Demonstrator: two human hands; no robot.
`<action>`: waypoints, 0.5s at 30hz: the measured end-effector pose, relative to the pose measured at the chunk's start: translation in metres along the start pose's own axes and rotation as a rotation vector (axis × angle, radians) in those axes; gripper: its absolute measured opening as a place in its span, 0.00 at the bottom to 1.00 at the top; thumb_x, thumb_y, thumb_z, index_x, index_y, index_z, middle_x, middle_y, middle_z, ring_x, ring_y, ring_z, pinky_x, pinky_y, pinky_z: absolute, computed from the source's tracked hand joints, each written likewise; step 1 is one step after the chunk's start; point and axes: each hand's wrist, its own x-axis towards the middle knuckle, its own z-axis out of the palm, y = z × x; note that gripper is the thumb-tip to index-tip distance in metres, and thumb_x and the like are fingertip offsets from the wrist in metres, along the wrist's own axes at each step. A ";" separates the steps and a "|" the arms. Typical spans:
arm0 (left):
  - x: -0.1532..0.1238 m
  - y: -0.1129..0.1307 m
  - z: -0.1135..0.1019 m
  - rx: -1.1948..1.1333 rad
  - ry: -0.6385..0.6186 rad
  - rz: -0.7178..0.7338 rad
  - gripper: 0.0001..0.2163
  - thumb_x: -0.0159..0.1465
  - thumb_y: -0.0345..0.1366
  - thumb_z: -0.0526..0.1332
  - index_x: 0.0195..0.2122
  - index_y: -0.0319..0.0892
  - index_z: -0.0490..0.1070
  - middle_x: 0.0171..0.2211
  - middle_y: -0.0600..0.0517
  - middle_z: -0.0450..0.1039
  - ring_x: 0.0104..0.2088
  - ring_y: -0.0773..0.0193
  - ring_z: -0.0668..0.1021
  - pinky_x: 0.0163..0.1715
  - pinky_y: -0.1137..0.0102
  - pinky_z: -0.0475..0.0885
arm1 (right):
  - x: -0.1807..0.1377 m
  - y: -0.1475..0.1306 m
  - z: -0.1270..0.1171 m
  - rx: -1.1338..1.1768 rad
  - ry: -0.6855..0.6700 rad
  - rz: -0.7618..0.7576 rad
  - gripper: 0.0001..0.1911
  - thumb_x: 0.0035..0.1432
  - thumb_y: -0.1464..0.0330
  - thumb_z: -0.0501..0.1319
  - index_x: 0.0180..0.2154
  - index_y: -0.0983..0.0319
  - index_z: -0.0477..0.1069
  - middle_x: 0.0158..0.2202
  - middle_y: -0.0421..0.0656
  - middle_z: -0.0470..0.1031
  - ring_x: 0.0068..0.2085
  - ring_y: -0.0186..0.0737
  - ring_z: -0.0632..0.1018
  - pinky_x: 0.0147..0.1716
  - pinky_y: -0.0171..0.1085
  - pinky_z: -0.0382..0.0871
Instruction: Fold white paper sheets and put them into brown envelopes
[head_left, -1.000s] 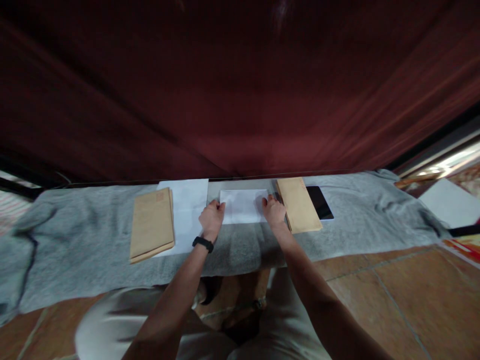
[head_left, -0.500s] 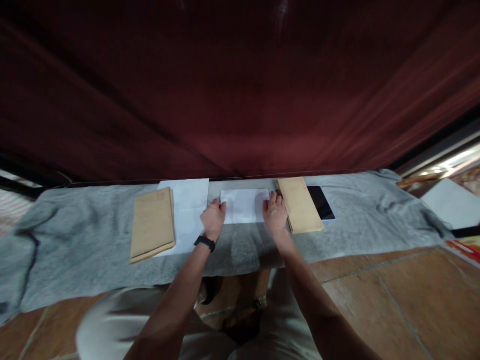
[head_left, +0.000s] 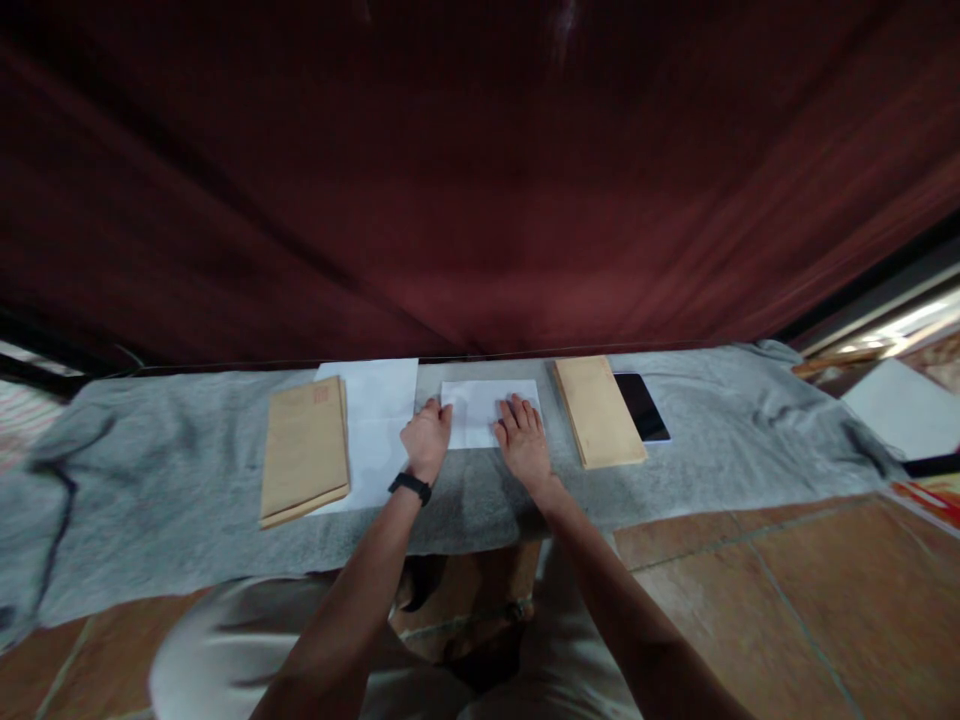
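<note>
A folded white sheet of paper (head_left: 480,405) lies on the grey cloth (head_left: 187,500) in front of me. My left hand (head_left: 426,437), with a black band at the wrist, rests curled at the sheet's left edge, fingertips pinching or pressing it. My right hand (head_left: 521,440) lies flat with fingers spread on the sheet's right half. A stack of brown envelopes (head_left: 304,450) sits to the left on a larger white sheet (head_left: 371,400). Another stack of brown envelopes (head_left: 598,410) sits to the right.
A dark phone or tablet (head_left: 641,405) lies beside the right envelope stack. A dark red curtain (head_left: 480,180) hangs right behind the cloth. White paper (head_left: 896,405) lies at far right on the tiled floor (head_left: 787,590). My knees are below the cloth edge.
My right hand has slid left from the sheet's right edge, beside the envelope stack, onto the paper and flattened. My left hand has stayed at the left edge.
</note>
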 end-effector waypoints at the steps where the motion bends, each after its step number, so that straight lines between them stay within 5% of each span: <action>1: 0.000 0.000 0.001 0.001 0.001 -0.002 0.19 0.73 0.48 0.48 0.50 0.44 0.73 0.39 0.43 0.82 0.43 0.51 0.83 0.40 0.64 0.72 | 0.000 0.001 0.001 -0.007 0.000 0.001 0.26 0.74 0.60 0.48 0.67 0.64 0.62 0.70 0.53 0.59 0.70 0.53 0.59 0.67 0.52 0.54; 15: -0.004 0.002 0.000 -0.003 0.039 0.009 0.20 0.74 0.47 0.47 0.51 0.41 0.71 0.37 0.41 0.81 0.42 0.50 0.83 0.41 0.62 0.72 | -0.002 -0.002 0.003 -0.052 -0.022 0.026 0.27 0.74 0.60 0.50 0.68 0.65 0.61 0.70 0.54 0.60 0.70 0.53 0.60 0.68 0.53 0.50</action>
